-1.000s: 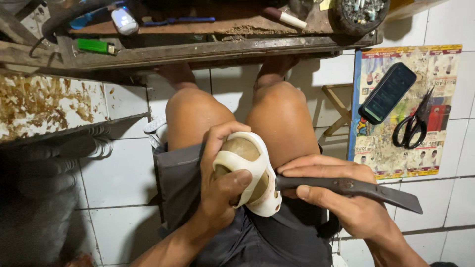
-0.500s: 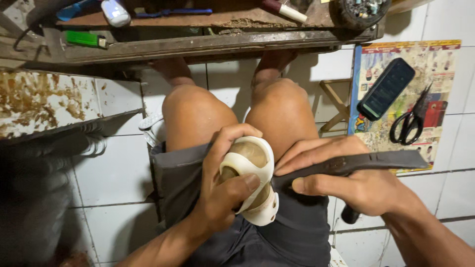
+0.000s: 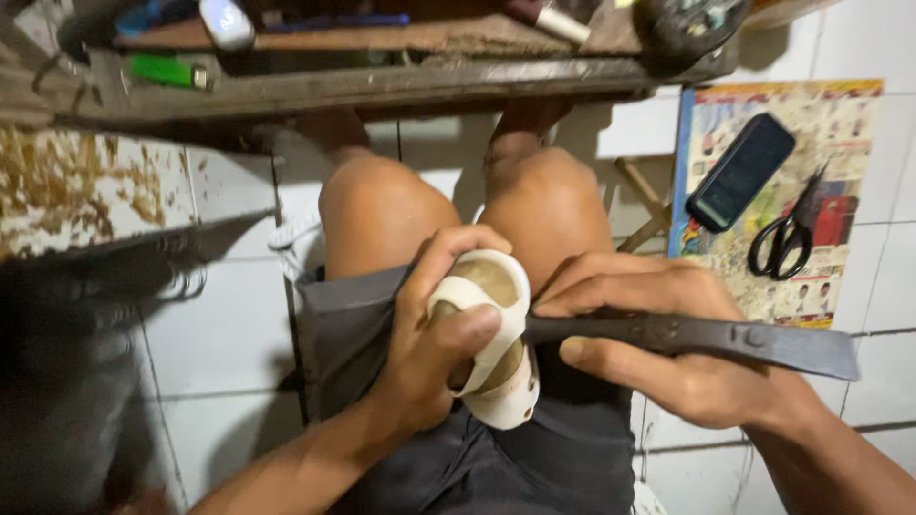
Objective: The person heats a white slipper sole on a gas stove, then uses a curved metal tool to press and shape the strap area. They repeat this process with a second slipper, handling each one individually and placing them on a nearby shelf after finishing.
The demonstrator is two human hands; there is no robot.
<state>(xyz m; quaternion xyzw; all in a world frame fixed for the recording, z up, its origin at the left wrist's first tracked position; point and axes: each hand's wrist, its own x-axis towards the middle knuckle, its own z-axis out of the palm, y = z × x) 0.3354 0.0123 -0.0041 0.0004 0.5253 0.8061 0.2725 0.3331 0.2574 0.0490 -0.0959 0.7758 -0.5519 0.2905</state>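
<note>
Overhead, the left hand point(image 3: 429, 353) clasps a white sandal point(image 3: 491, 367) on the lap; the right hand point(image 3: 658, 358) grips a dark flat blade point(image 3: 725, 339) against it, with scissors point(image 3: 787, 238) and a phone point(image 3: 739, 172) well apart on a printed sheet point(image 3: 840, 124).

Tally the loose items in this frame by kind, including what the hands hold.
White sandal: 1
Dark flat tool: 1
Scissors: 1
Phone: 1
Green lighter: 1
Total: 5

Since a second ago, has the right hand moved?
Yes. The right hand with the dark blade has come in toward the white sandal and up the lap, judged against the knees; its fingers now touch the sandal's edge.
</note>
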